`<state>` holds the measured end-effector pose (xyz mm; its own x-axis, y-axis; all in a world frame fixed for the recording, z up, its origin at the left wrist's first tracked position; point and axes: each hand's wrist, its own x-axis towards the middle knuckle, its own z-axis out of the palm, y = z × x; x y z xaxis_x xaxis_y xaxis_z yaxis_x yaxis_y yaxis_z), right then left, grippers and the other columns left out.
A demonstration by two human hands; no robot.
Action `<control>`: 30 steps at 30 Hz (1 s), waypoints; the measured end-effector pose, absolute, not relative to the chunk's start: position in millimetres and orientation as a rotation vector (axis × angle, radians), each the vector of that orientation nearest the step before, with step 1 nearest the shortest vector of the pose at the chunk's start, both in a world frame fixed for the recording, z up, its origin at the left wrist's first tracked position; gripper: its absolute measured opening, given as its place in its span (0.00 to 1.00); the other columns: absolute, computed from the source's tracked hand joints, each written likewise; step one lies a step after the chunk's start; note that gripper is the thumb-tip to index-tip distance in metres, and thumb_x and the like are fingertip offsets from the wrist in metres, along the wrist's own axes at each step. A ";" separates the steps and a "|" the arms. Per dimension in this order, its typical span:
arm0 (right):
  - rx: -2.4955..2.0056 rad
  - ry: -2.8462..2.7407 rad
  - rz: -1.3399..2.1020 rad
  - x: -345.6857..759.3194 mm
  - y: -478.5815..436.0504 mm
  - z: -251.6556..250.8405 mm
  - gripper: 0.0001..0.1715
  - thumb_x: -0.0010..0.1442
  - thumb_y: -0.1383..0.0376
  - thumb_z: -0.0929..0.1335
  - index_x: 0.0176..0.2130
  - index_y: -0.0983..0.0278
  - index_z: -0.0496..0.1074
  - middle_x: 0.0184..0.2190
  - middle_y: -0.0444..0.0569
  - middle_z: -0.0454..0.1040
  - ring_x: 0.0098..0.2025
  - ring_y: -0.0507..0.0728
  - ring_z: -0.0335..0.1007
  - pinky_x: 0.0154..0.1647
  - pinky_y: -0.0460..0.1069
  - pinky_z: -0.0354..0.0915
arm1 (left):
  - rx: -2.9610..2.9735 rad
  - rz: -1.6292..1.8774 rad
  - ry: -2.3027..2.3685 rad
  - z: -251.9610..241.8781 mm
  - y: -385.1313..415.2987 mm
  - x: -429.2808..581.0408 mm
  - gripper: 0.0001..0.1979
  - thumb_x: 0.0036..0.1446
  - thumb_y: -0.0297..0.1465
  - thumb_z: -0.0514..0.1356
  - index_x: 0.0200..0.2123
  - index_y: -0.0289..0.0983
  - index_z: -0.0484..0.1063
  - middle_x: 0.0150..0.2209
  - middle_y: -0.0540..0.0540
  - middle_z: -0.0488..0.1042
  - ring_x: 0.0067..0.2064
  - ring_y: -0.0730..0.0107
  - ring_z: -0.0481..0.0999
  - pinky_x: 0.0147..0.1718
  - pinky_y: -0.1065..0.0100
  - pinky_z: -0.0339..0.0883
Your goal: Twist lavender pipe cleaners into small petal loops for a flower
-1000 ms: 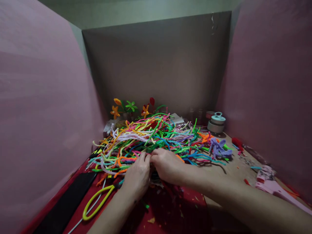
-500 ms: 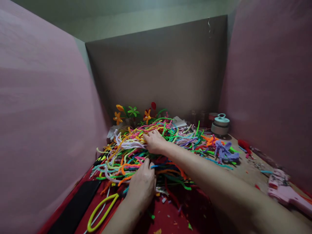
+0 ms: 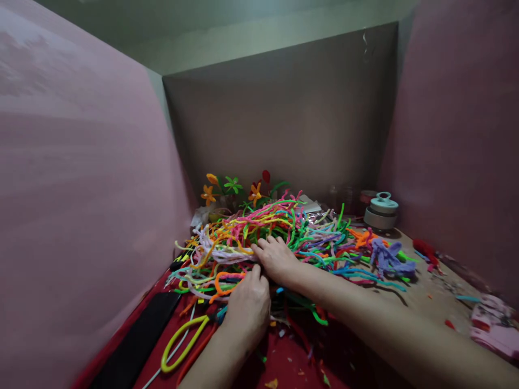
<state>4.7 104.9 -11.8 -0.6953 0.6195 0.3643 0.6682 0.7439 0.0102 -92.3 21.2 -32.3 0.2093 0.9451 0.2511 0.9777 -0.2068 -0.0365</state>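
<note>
A big tangled heap of fuzzy pipe cleaners (image 3: 227,254) in many colours lies in front of me. My right hand (image 3: 278,260) rests on the near middle of the heap, fingers bent a little and apart, touching pale lilac and green stems. Just below and left of it, my left hand (image 3: 250,297) is closed at the heap's front edge. Its fingers curl around pipe cleaners, though their tips are hidden. An orange stem (image 3: 221,283) loops beside the left hand, and a yellow loop (image 3: 184,346) lies to the left of that wrist.
Pipe-cleaner flowers (image 3: 233,185) stand behind the heap. A mint-lidded container (image 3: 381,210) sits at the back right. A purple fuzzy piece (image 3: 391,258) and a pink tool-like object (image 3: 492,327) lie right. A black strip (image 3: 135,340) rests on red cloth (image 3: 292,373); pink walls flank both sides.
My right hand has moved down and nearer, from the top of the heap to just above my left hand. Pink and yellow stems at the top bunch higher. The view has shifted slightly left.
</note>
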 end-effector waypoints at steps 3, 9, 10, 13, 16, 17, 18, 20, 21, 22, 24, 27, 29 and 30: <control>-0.986 -2.610 -0.215 7.8 103.6 -14.7 0.16 0.60 0.66 0.59 0.48 0.64 0.64 0.40 0.54 0.68 0.43 0.60 0.61 0.41 0.55 0.57 | -2.286 -0.203 -1.858 -31.0 18.6 -91.0 0.16 0.53 0.21 0.48 0.45 0.32 0.65 0.43 0.38 0.67 0.45 0.62 0.69 0.43 0.63 0.65; -1.030 -2.603 -0.200 5.2 111.6 -5.6 0.13 0.57 0.70 0.59 0.39 0.66 0.69 0.37 0.55 0.69 0.39 0.59 0.65 0.38 0.51 0.58 | -2.260 -0.214 -1.853 -30.5 13.6 -90.6 0.14 0.53 0.21 0.48 0.43 0.33 0.65 0.44 0.38 0.66 0.45 0.63 0.69 0.43 0.64 0.65; -1.042 -2.594 -0.198 4.2 115.5 -0.9 0.13 0.57 0.71 0.59 0.39 0.66 0.69 0.37 0.55 0.69 0.39 0.59 0.65 0.37 0.51 0.59 | -2.252 -0.201 -1.858 -30.5 12.8 -90.3 0.14 0.53 0.22 0.49 0.42 0.33 0.65 0.45 0.38 0.65 0.45 0.63 0.69 0.43 0.64 0.65; -1.102 -2.544 -0.194 1.9 131.8 17.1 0.15 0.58 0.69 0.57 0.40 0.67 0.70 0.39 0.57 0.68 0.40 0.59 0.66 0.36 0.50 0.59 | -2.228 -0.173 -1.873 -30.6 11.1 -88.6 0.12 0.52 0.22 0.49 0.41 0.32 0.66 0.48 0.35 0.64 0.45 0.61 0.70 0.42 0.62 0.66; -1.161 -2.500 -0.188 -0.6 151.2 36.5 0.17 0.59 0.65 0.57 0.42 0.66 0.70 0.41 0.57 0.69 0.40 0.59 0.67 0.36 0.49 0.58 | -2.232 -0.176 -1.852 -32.0 11.2 -86.6 0.13 0.53 0.21 0.49 0.42 0.31 0.65 0.49 0.33 0.63 0.45 0.60 0.70 0.42 0.61 0.66; -1.177 -2.488 -0.185 -1.8 157.2 42.3 0.17 0.59 0.64 0.58 0.41 0.66 0.71 0.41 0.57 0.70 0.40 0.59 0.67 0.36 0.48 0.58 | -2.239 -0.171 -1.836 -32.5 11.6 -86.1 0.13 0.53 0.21 0.49 0.43 0.30 0.65 0.49 0.33 0.64 0.46 0.59 0.69 0.43 0.61 0.65; -1.195 -2.480 -0.179 -3.1 162.6 47.7 0.17 0.59 0.63 0.58 0.41 0.66 0.71 0.40 0.56 0.71 0.40 0.59 0.68 0.36 0.48 0.58 | -2.248 -0.165 -1.818 -32.8 11.8 -85.8 0.14 0.53 0.21 0.49 0.43 0.29 0.65 0.49 0.32 0.64 0.47 0.59 0.69 0.44 0.61 0.65; -1.239 -2.456 -0.172 -6.1 171.7 56.7 0.17 0.58 0.62 0.59 0.40 0.65 0.72 0.39 0.56 0.72 0.39 0.58 0.69 0.35 0.47 0.58 | -2.251 -0.151 -1.801 -32.6 12.0 -85.5 0.14 0.53 0.22 0.49 0.44 0.29 0.64 0.49 0.33 0.64 0.47 0.59 0.68 0.44 0.61 0.65; -1.256 -2.444 -0.169 -7.6 175.3 60.3 0.17 0.58 0.61 0.59 0.40 0.65 0.72 0.40 0.55 0.72 0.39 0.58 0.69 0.34 0.47 0.58 | -2.246 -0.144 -1.803 -32.3 11.9 -85.5 0.14 0.54 0.22 0.50 0.44 0.30 0.64 0.48 0.34 0.65 0.46 0.60 0.69 0.43 0.62 0.66; -1.273 -2.432 -0.167 -9.0 178.6 63.3 0.17 0.57 0.61 0.60 0.41 0.64 0.72 0.41 0.55 0.72 0.39 0.58 0.69 0.34 0.46 0.58 | -2.239 -0.138 -1.808 -32.0 11.6 -85.4 0.14 0.54 0.22 0.50 0.44 0.30 0.64 0.47 0.36 0.66 0.43 0.60 0.70 0.41 0.62 0.67; -1.301 -2.412 -0.165 -11.2 184.4 67.5 0.18 0.57 0.61 0.60 0.42 0.64 0.72 0.42 0.55 0.72 0.40 0.58 0.69 0.35 0.46 0.58 | -2.226 -0.133 -1.805 -31.5 10.5 -85.4 0.14 0.54 0.23 0.50 0.44 0.30 0.64 0.45 0.37 0.67 0.41 0.61 0.71 0.39 0.62 0.67; -1.329 -2.398 -0.161 -12.8 191.9 69.2 0.19 0.57 0.60 0.59 0.42 0.63 0.72 0.41 0.55 0.73 0.41 0.59 0.69 0.35 0.47 0.58 | -2.222 -0.153 -1.781 -32.0 8.9 -85.1 0.14 0.54 0.23 0.50 0.45 0.29 0.64 0.44 0.37 0.67 0.42 0.59 0.70 0.39 0.63 0.67; -1.343 -2.398 -0.157 -13.4 195.3 66.9 0.19 0.57 0.60 0.59 0.42 0.64 0.73 0.40 0.56 0.73 0.41 0.60 0.69 0.34 0.47 0.59 | -2.219 -0.164 -1.771 -32.3 8.1 -84.9 0.15 0.54 0.22 0.50 0.46 0.29 0.64 0.45 0.36 0.67 0.43 0.59 0.70 0.38 0.62 0.67; -1.349 -2.401 -0.154 -13.6 196.3 64.5 0.19 0.57 0.60 0.59 0.41 0.65 0.73 0.40 0.57 0.74 0.40 0.60 0.69 0.34 0.48 0.59 | -2.219 -0.166 -1.767 -32.3 7.8 -84.8 0.15 0.54 0.22 0.50 0.46 0.29 0.64 0.45 0.36 0.67 0.42 0.59 0.70 0.38 0.62 0.67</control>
